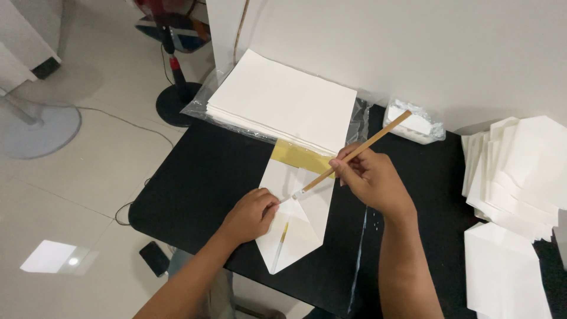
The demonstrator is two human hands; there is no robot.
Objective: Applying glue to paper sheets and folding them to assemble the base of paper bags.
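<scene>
Right hand fingers closed on a wooden brush, tip on the folded sheet mid-counter; left hand flat, pinning it. Finished pieces stacked right (blank stack remains far).

A small paper-craft workroom in a plain indoor space was suggested. A black tabletop was set against a bare white wall. A stack of white sheets in clear wrap was seen at the upper centre, folded white pieces were piled at the right, and a standing fan's base was placed on the tiled floor at the upper left.
</scene>
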